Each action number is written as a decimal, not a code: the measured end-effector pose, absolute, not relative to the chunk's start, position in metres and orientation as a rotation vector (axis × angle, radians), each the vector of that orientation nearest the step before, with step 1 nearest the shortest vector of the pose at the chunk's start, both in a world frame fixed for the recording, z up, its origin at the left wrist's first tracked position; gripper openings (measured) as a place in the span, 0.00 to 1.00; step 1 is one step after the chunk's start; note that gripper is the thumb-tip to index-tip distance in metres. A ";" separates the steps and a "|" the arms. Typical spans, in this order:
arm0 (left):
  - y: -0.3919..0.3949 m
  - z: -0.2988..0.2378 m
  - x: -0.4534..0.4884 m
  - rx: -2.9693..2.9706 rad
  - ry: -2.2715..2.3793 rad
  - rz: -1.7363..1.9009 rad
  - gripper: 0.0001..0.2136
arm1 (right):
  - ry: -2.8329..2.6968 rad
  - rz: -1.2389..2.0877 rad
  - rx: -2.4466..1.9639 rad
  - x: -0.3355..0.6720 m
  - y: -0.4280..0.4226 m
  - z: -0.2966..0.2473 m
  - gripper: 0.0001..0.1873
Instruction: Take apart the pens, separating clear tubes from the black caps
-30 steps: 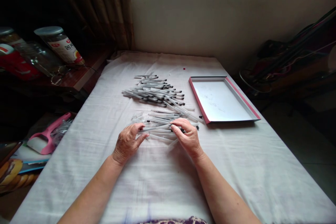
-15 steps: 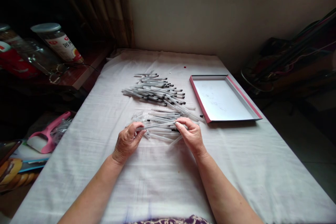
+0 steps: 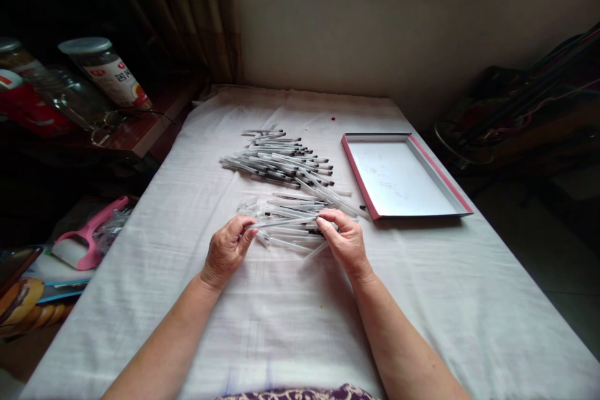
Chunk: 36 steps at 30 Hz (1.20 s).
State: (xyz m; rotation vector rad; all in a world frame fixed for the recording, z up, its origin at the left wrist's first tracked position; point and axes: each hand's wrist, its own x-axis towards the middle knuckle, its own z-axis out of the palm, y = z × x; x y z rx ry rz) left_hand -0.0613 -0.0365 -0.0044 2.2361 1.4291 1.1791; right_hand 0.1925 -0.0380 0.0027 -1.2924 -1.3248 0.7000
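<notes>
Between my two hands stretches a thin, translucent pen refill (image 3: 285, 222), held nearly level just above the cloth. My left hand (image 3: 228, 247) pinches its left end, and my right hand (image 3: 344, 242) pinches the right end. Under and behind it lies a loose group of similar refills (image 3: 297, 202), some clear and some with dark parts; my right fingers hide a few of them. Farther back, a larger pile of clear pens or refills with black ends (image 3: 281, 162) points mostly to the right.
A shallow box lid with pink sides (image 3: 360, 178) sits right of the piles, a small black cap (image 3: 362, 207) by its near corner. A red speck (image 3: 333, 119) lies at the back. Left of the table are jars (image 3: 110, 75) and a pink-handled tool (image 3: 89, 234).
The view has shifted slightly, so everything sits a little to the right. Both hands keep their pinch on the refill, which has hardly moved.
</notes>
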 end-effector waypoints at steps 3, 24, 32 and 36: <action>-0.037 -0.005 -0.061 2.184 1.446 1.225 0.14 | -1.317 0.691 -1.318 0.192 -0.038 0.003 0.06; -0.037 -0.004 -0.061 2.094 1.413 1.105 0.13 | -1.363 0.659 -1.261 0.191 -0.040 0.006 0.05; -0.036 -0.004 -0.061 2.144 1.413 1.165 0.10 | -1.391 0.654 -1.236 0.192 -0.040 0.006 0.04; -0.037 0.005 -0.062 2.070 1.338 1.009 0.15 | -1.360 0.616 -1.174 0.193 -0.041 0.010 0.04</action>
